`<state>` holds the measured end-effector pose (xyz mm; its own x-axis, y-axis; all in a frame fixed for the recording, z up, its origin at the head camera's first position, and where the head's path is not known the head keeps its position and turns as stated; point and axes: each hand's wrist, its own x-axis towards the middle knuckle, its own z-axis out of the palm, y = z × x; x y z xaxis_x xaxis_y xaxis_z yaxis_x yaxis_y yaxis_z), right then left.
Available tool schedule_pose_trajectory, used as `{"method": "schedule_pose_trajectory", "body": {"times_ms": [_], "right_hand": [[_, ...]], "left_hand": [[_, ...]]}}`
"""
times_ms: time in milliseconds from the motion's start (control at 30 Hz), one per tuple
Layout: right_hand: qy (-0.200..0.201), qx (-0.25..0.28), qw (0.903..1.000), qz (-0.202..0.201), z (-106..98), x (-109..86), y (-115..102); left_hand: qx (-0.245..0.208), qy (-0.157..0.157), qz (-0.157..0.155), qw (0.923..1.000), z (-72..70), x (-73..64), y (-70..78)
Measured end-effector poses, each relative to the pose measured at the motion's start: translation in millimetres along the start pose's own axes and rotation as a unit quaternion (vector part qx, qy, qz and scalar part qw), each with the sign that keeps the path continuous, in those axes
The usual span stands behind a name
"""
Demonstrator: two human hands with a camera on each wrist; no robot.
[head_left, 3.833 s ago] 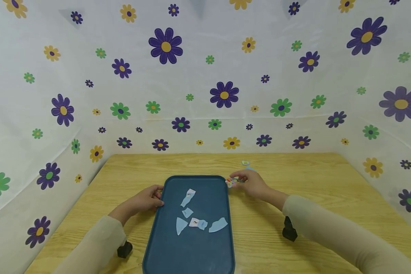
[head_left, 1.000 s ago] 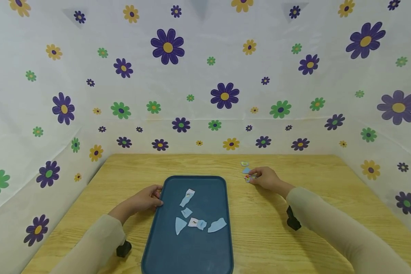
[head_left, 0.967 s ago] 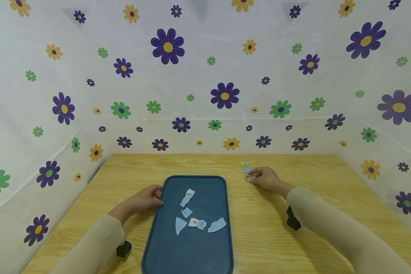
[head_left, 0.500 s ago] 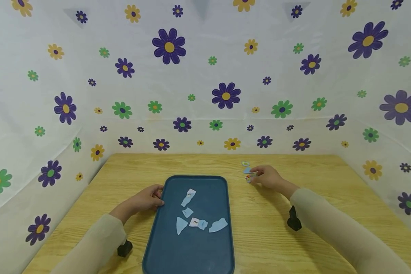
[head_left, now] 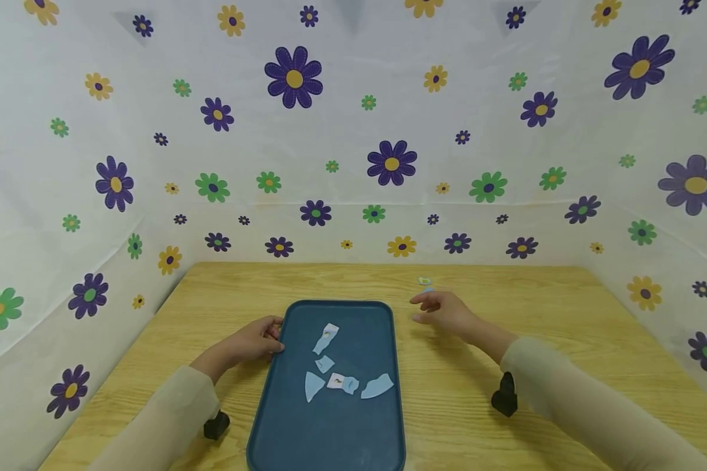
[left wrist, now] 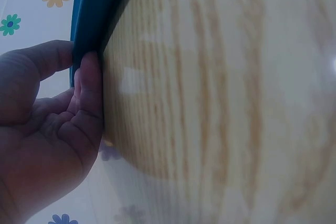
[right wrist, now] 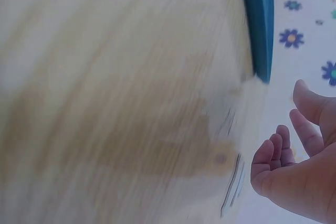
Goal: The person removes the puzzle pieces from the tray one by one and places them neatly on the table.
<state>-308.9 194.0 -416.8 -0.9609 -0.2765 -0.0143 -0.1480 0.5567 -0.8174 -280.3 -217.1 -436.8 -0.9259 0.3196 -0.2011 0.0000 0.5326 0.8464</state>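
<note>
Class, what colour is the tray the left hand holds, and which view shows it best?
The tray is dark blue; the head view shows it best.

From here I see the dark blue tray [head_left: 325,435] lying flat between the hands, gripped at its rim by the left hand [head_left: 258,338]. Pale blue pieces [head_left: 378,386] (some printed) lie scattered on it; more pieces [head_left: 425,280] lie just beyond the right hand [head_left: 448,315].

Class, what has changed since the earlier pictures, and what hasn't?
The right hand carried the colourful piece rightward from beside the tray, let go, then drew back slightly leftward. That piece is hidden in the head view. The left hand still grips the tray; the light blue pieces on it haven't moved.
</note>
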Motion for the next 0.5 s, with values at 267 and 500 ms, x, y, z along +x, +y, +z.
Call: {"method": "schedule_pose_trajectory", "body": {"times_ms": [267,500], "right_hand": [[-0.03,0.049,0.9981,-0.022,15,-13.9,-13],[-0.052,0.068,0.9958,-0.034,26,-27.9,-21]], "left_hand": [[-0.014,-0.004,-0.005,0.9999,-0.9,0.7,1.3],[-0.018,-0.004,-0.008,0.9998,-0.4,-1.0,1.7]]}}
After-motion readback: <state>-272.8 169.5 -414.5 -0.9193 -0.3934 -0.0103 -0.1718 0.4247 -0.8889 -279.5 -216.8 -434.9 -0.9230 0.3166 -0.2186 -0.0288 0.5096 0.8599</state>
